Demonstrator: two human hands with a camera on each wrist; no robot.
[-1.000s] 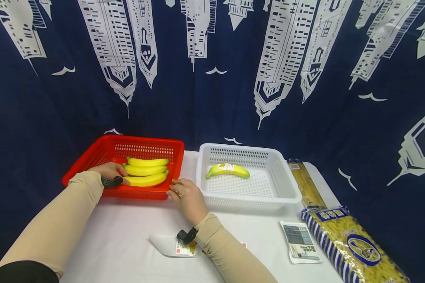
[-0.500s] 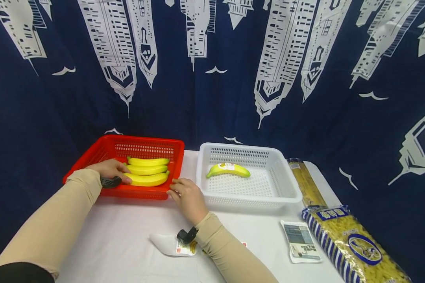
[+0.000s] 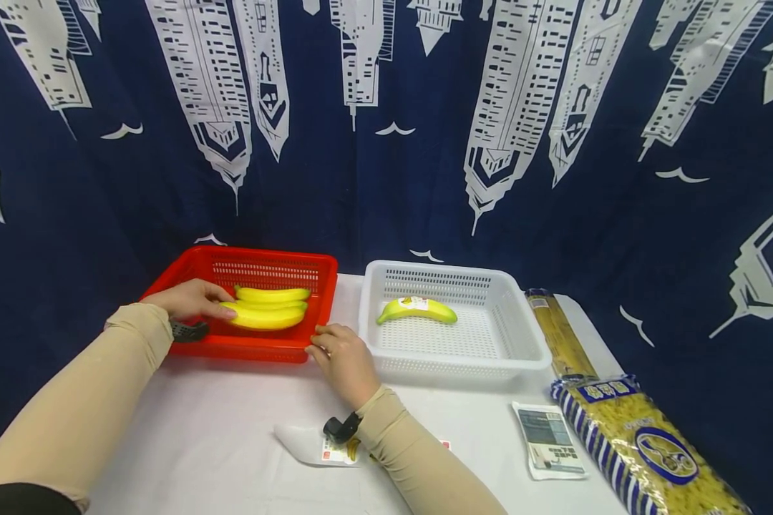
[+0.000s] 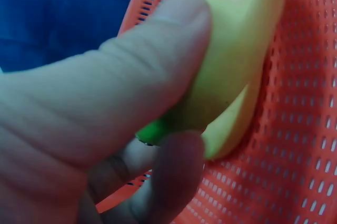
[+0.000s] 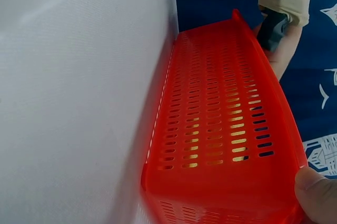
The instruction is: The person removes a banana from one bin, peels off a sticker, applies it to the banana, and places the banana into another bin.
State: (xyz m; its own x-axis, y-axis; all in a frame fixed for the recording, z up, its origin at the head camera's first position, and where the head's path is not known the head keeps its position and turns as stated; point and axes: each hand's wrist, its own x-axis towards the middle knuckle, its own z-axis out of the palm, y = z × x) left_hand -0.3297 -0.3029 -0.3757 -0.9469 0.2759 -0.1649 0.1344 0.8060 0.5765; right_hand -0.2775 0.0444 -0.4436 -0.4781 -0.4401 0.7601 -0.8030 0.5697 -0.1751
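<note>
In the head view my left hand (image 3: 193,299) pinches the nearest banana (image 3: 267,317) by its left end, over two more bananas (image 3: 272,295) in the red basket (image 3: 248,349). The left wrist view shows the thumb and fingers of my left hand (image 4: 142,98) round the green-tipped end of that banana (image 4: 237,40). My right hand (image 3: 348,361) grips the red basket's near right corner; in the right wrist view the thumb (image 5: 316,195) lies on its rim.
A white basket (image 3: 444,366) holding one banana (image 3: 416,309) with a label stands to the right. A sticker sheet (image 3: 303,443) lies under my right forearm. At the right are a small white packet (image 3: 549,440), a pasta bag (image 3: 663,454) and a long brown pack (image 3: 559,336).
My left hand has taken hold of the nearest banana and raised it a little, so it now overlaps the middle one. My right hand has stayed at the basket corner.
</note>
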